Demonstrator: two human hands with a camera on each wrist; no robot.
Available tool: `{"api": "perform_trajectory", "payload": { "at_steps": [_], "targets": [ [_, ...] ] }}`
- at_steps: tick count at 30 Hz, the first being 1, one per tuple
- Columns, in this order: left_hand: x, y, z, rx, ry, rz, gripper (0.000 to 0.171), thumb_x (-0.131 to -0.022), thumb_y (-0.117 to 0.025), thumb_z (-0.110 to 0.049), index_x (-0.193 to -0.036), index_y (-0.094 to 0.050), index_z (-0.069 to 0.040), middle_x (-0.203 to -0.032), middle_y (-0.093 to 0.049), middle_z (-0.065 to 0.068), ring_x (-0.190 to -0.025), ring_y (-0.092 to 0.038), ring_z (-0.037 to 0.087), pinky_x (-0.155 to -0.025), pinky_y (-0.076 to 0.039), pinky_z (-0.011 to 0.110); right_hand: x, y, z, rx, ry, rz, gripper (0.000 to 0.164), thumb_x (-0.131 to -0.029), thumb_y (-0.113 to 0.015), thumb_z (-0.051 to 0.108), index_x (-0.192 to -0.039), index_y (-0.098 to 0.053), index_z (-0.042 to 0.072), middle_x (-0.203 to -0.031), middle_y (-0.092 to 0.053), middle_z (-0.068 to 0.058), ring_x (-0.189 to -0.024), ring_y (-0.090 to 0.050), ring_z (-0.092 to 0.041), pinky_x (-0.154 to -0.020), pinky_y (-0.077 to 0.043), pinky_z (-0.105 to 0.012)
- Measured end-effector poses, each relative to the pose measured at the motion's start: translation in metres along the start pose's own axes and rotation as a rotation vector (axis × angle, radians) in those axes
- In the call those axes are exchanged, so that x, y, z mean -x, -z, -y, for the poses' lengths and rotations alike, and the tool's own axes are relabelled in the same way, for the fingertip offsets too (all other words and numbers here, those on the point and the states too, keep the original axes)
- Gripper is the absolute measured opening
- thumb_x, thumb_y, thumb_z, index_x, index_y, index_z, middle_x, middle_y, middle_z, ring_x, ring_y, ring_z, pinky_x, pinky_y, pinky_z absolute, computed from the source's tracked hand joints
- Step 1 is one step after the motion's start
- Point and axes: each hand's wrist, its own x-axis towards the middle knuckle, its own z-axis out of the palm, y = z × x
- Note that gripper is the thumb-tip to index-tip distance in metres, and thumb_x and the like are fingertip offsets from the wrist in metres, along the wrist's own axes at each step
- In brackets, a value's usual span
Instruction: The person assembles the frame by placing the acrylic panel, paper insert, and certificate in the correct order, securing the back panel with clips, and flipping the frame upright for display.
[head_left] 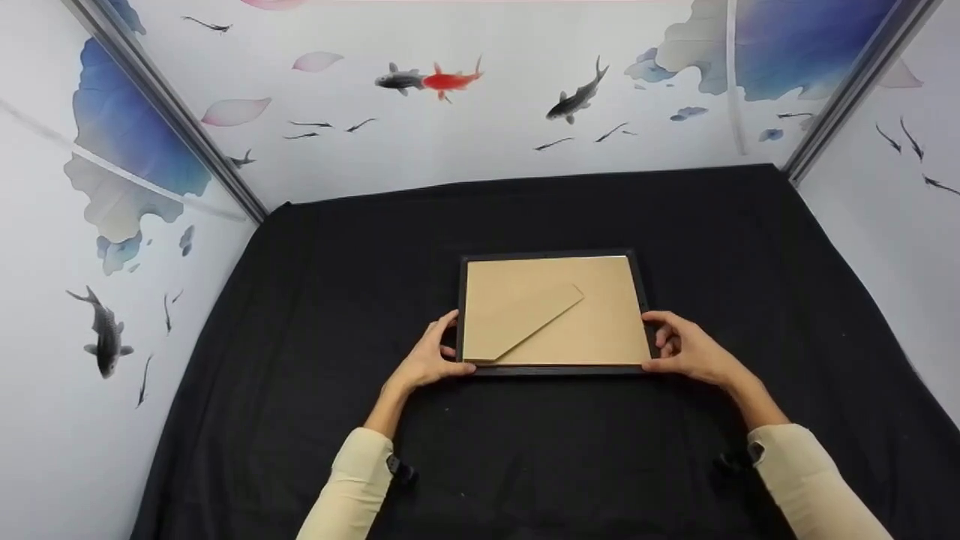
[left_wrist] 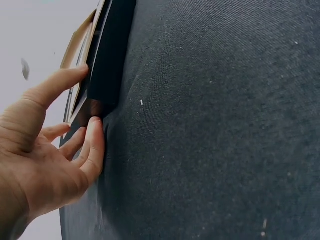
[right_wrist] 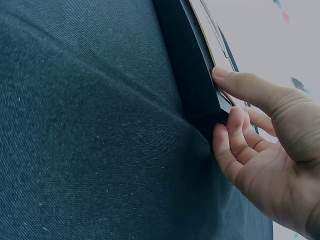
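A black picture frame lies face down on black cloth, its tan backing board and flat easel leg facing up. My left hand grips the near left corner, thumb on the rim and fingers along the outer side. At the near right corner my right hand holds the frame in a mirrored way. In the left wrist view the thumb presses the frame's edge, with the fingertips low by the cloth. The right wrist view has the thumb on the rim of the frame and curled fingers at its corner.
Black cloth covers the table, with slight wrinkles near the frame. White panels printed with fish and lotus leaves enclose the back and sides. Metal posts stand at the back corners.
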Motion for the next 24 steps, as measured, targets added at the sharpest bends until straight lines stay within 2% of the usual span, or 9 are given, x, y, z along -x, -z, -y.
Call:
{"api": "perform_trajectory", "payload": {
  "at_steps": [7, 14, 24],
  "targets": [
    [-0.0029, -0.0015, 0.001, -0.061, -0.005, -0.018, 0.102, -0.078, -0.089, -0.02, -0.158, -0.029, -0.001, -0.146, -0.04, 0.022, -0.093, -0.065, 0.027, -0.079, -0.055, 0.037, -0.0028, -0.0034, 0.0013, 0.095, -0.002, -0.017, 0.091, -0.079, -0.09, 0.016, -0.15, -0.037, -0.006, -0.09, -0.053, -0.012, -0.07, -0.053, -0.018, -0.06, -0.044, -0.025],
    [-0.0039, -0.0022, 0.0033, 0.003, 0.016, -0.016, 0.099, -0.078, -0.089, -0.017, -0.157, -0.031, -0.002, -0.144, -0.041, 0.019, -0.082, -0.065, 0.022, -0.06, -0.058, 0.036, -0.0018, -0.0047, -0.0004, 0.119, 0.0, -0.007, 0.089, -0.081, -0.089, 0.018, -0.151, -0.038, -0.005, -0.09, -0.052, -0.01, -0.069, -0.053, -0.018, -0.06, -0.044, -0.026],
    [-0.0037, -0.0036, 0.0038, 0.017, 0.021, -0.017, 0.099, -0.078, -0.088, -0.016, -0.157, -0.031, -0.004, -0.144, -0.041, 0.018, -0.072, -0.065, 0.018, -0.058, -0.058, 0.037, -0.0017, -0.004, -0.0055, 0.125, 0.035, 0.005, 0.087, -0.084, -0.087, 0.017, -0.152, -0.037, -0.003, -0.089, -0.052, -0.009, -0.069, -0.052, -0.018, -0.062, -0.042, -0.027]
  ]
}}
